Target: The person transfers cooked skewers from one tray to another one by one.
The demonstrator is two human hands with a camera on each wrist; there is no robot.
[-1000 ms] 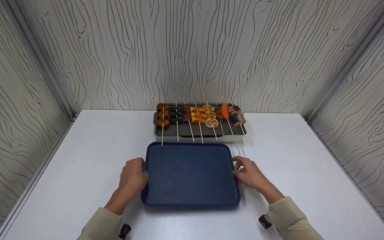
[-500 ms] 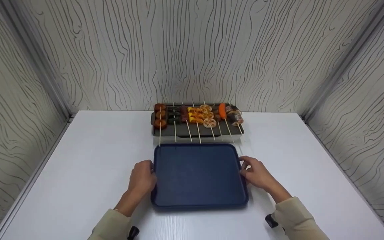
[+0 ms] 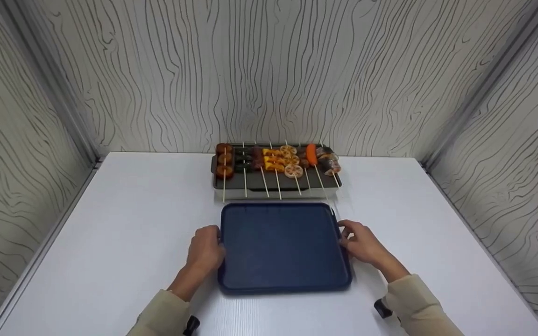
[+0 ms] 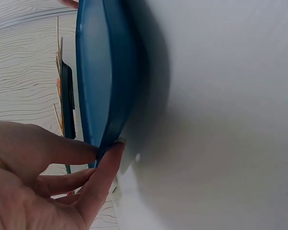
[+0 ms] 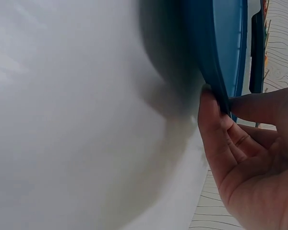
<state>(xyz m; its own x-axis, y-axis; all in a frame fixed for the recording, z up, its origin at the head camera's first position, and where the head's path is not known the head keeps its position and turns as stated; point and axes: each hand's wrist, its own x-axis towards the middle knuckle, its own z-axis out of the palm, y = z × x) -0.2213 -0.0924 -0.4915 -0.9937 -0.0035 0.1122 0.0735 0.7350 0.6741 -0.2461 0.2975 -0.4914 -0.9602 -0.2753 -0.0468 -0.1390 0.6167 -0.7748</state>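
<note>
A dark blue rectangular tray (image 3: pixel 285 247) with a raised rim lies between both hands in the head view, just in front of the grill. My left hand (image 3: pixel 206 249) pinches its left edge, thumb above and fingers beneath, as the left wrist view shows on the blue rim (image 4: pixel 108 96). At the opposite edge my right hand (image 3: pixel 362 242) pinches the tray the same way; in the right wrist view the thumb (image 5: pixel 257 106) presses the rim from the upper side. The tray's underside casts a shadow on the table in both wrist views. Nothing lies on the tray.
Behind the tray stands a dark-topped grill (image 3: pixel 250 184) with a pale base. Several skewers of food lie across it, including lotus root slices (image 3: pixel 293 171) and an orange sausage (image 3: pixel 312 155); their sticks point toward the tray. Wood-patterned walls (image 3: pixel 269 70) enclose the white table (image 3: pixel 133 224).
Both hands have shifted the tray to the right and slightly toward the person, leaving a wider gap to the grill. The grip stays the same; the head view has moved slightly.
</note>
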